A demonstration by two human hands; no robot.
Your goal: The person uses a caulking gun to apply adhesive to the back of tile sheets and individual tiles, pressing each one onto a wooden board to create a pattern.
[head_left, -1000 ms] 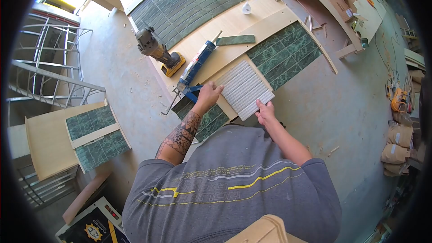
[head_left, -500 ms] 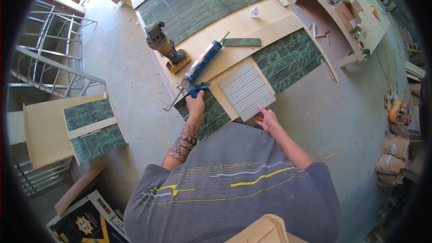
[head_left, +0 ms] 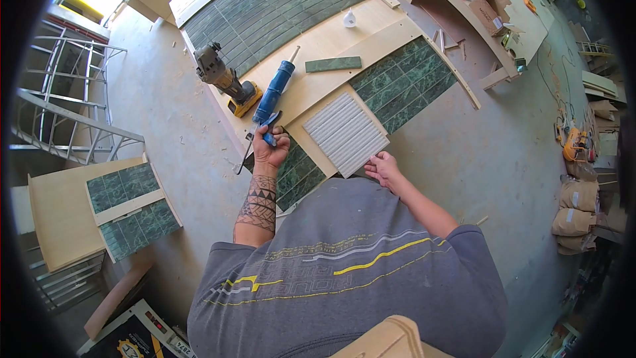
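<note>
My left hand (head_left: 271, 149) is closed round the handle of a blue caulking gun (head_left: 275, 89), whose nozzle points up and away over the pale wooden board. At the near right corner of a square, white ridged panel (head_left: 344, 131), my right hand (head_left: 384, 170) pinches the edge. That panel lies on the board, between two areas of green marble-look tiles (head_left: 403, 83). A loose green tile strip (head_left: 333, 63) rests just right of the nozzle.
A yellow and black cordless nailer (head_left: 227, 81) stands left of the gun. A small white bottle (head_left: 349, 19) sits farther back. A tiled wooden panel (head_left: 130, 205) and metal scaffolding (head_left: 73, 93) are at left. A workbench (head_left: 474, 33) with tools and cardboard stands at right.
The caulking gun has turned about its length and now lifts more upright, its nozzle away from the tile strip. My left fingers wrap its handle more plainly. My right hand stays at the panel corner.
</note>
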